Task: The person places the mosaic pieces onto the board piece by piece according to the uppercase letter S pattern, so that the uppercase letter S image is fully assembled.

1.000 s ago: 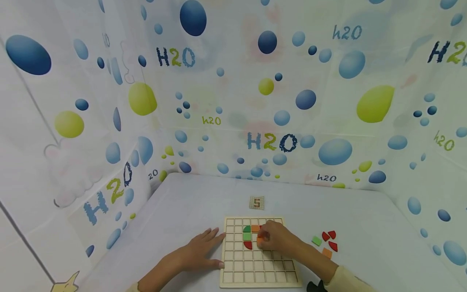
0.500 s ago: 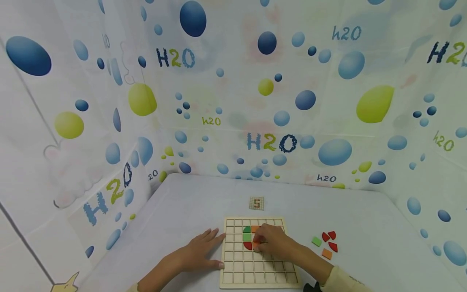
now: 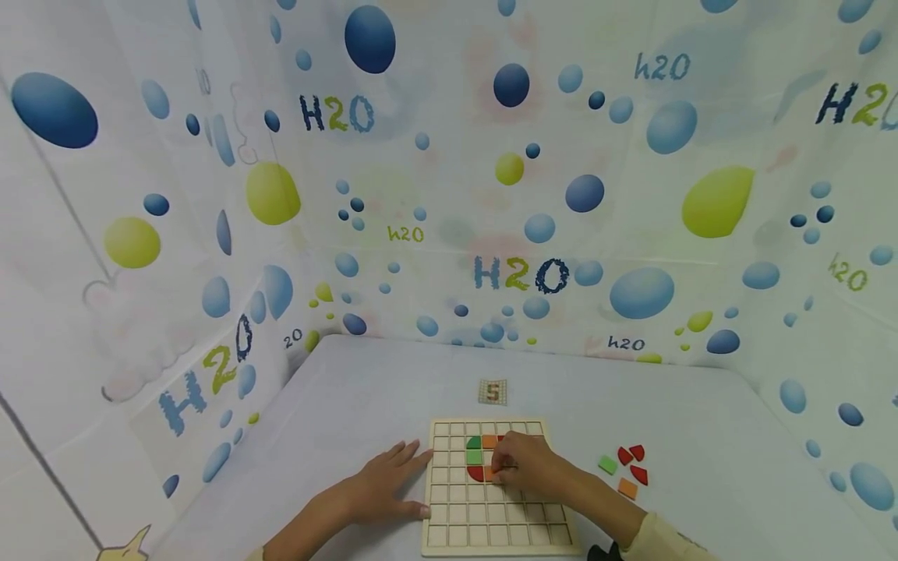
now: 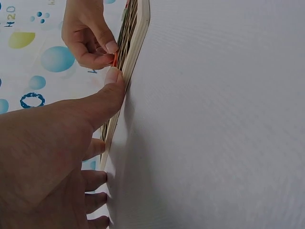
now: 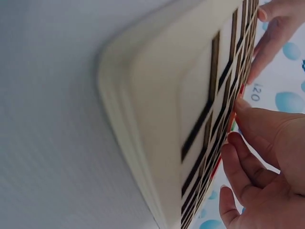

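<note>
A wooden grid board point(image 3: 459, 536) lies flat on the white table. My right hand point(image 3: 531, 461) is over its upper middle, thumb and fingers pinching an orange square tile point(image 3: 489, 474) at a cell beside a red quarter-round tile point(image 3: 475, 473). Above these sit a light green square tile point(image 3: 474, 457), a dark green quarter-round tile point(image 3: 474, 442) and another orange square tile point(image 3: 489, 442). A sliver of red shows behind my fingers, which hide the nearby cells. With fingers spread, my left hand point(image 3: 379, 485) rests at the board's left edge; its thumb touches the rim in the left wrist view.
Right of the board lie loose tiles: a green square point(image 3: 607, 465), several red ones point(image 3: 638, 474) and an orange square point(image 3: 627, 488). A small pattern card point(image 3: 493, 392) lies beyond the board. Printed curtains point(image 3: 449, 195) surround the table. Something black point(image 3: 603, 553) shows near my right sleeve.
My right hand has shifted slightly left and down with the orange square tile, which now lies against the red quarter-round tile. My left hand stays at the board's edge.
</note>
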A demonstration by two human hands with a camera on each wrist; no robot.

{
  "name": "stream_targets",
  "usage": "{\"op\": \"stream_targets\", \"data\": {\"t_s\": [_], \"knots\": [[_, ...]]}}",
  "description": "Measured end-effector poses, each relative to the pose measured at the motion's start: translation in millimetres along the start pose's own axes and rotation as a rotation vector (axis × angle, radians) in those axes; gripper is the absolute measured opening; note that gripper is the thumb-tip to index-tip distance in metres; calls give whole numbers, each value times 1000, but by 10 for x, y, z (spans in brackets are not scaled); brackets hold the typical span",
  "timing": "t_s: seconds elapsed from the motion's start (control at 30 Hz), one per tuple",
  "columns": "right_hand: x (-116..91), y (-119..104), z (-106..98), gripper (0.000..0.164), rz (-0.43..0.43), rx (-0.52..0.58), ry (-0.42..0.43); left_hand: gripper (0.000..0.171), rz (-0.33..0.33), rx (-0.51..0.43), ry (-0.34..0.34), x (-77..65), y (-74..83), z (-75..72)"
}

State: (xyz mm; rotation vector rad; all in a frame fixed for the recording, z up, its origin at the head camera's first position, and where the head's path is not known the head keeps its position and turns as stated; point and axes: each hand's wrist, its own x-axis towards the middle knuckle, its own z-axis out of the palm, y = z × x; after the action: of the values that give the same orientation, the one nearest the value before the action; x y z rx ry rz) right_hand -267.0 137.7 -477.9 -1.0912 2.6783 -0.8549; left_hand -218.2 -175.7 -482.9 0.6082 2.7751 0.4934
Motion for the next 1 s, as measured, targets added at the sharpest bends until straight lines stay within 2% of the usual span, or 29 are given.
{"op": "stream_targets", "data": {"t_s": [0.13, 0.4, 0.6, 0.73, 0.87, 1.0], "knots": [[-11, -8, 5, 9, -31, -25, 9, 95, -1, 4, 2, -9, -2, -4], [36, -12, 26, 10, -32, -95, -13, 95, -6, 5, -6, -1, -7, -7], [-20, 49, -14, 8, -2, -21, -24, 95, -3, 1, -5, 2, 0, -1], [-97, 131, -116, 12, 51, 10, -15, 95, -1, -3, -4, 7, -5, 5], [-225, 252, -282, 17, 90, -4, 32, 95, 0, -6, -2, 3, 2, -3], [-412, 410, -496, 21, 83, -12, 91, 94, 3, -11, -3, -7, 13, -17]]}}
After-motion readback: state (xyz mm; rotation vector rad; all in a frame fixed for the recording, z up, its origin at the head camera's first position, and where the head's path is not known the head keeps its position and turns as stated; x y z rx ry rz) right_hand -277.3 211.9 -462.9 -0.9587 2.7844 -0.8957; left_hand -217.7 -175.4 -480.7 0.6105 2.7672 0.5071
